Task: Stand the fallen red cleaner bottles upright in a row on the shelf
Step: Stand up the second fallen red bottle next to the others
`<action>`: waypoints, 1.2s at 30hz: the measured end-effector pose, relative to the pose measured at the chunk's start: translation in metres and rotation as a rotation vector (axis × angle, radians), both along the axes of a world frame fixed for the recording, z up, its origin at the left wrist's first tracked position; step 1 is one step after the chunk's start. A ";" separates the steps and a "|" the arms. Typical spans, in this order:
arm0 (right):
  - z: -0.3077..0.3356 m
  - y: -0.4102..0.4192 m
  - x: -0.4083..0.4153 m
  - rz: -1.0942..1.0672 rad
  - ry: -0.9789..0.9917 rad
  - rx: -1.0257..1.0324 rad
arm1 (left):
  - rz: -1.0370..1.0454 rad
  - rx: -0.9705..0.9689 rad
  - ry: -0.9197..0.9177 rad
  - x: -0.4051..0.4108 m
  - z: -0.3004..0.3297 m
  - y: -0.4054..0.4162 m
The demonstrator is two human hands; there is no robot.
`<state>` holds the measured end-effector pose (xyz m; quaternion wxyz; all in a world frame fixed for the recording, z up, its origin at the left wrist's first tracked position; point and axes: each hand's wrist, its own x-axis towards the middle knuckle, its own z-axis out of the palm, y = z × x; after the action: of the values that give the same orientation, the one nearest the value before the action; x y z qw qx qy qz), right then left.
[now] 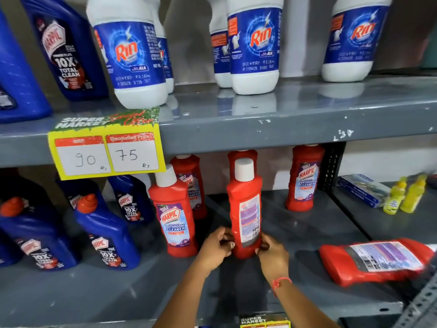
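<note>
A red cleaner bottle (246, 204) with a white cap stands upright on the lower grey shelf (307, 228), its back label facing me. My left hand (216, 248) and my right hand (272, 253) grip its base from either side. Just left of it stands a red bottle (173, 216) with its front label showing. Further back stand another red bottle (189, 183), one directly behind the held bottle (242, 155), and one at the back right (303, 178). One red bottle (376, 260) lies on its side at the right.
Blue cleaner bottles (104, 233) stand on the lower shelf's left. White-and-blue detergent bottles (134, 53) line the upper shelf (260, 131), which carries a yellow price tag (106, 150). Small yellow bottles (402, 197) and a blue box (361, 189) sit on the neighbouring shelf at right.
</note>
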<state>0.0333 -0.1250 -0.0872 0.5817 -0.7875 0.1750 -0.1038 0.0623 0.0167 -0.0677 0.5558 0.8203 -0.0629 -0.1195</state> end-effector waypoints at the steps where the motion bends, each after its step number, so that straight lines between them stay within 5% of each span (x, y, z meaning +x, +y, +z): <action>1: 0.000 0.002 0.001 0.032 0.012 -0.025 | 0.005 0.015 0.004 0.000 0.000 0.001; 6: 0.005 0.015 0.003 0.346 0.118 0.004 | 0.023 0.186 -0.129 0.006 -0.002 0.004; 15: 0.023 -0.004 0.018 0.362 0.116 -0.057 | -0.012 0.175 -0.007 0.022 0.009 0.006; 29: 0.024 -0.016 0.032 0.460 0.099 -0.151 | 0.209 0.193 -0.160 0.003 -0.005 -0.008; 33: 0.019 -0.027 0.014 0.396 0.109 -0.012 | 0.542 0.210 -0.277 -0.027 -0.010 -0.023; 36: 0.012 -0.044 -0.006 0.224 0.084 0.105 | 0.545 0.248 -0.332 -0.050 -0.008 -0.050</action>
<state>0.0270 -0.1686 -0.0750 0.6221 -0.7744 0.1152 0.0043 0.0119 -0.0331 -0.0762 0.4453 0.8766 0.0842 0.1617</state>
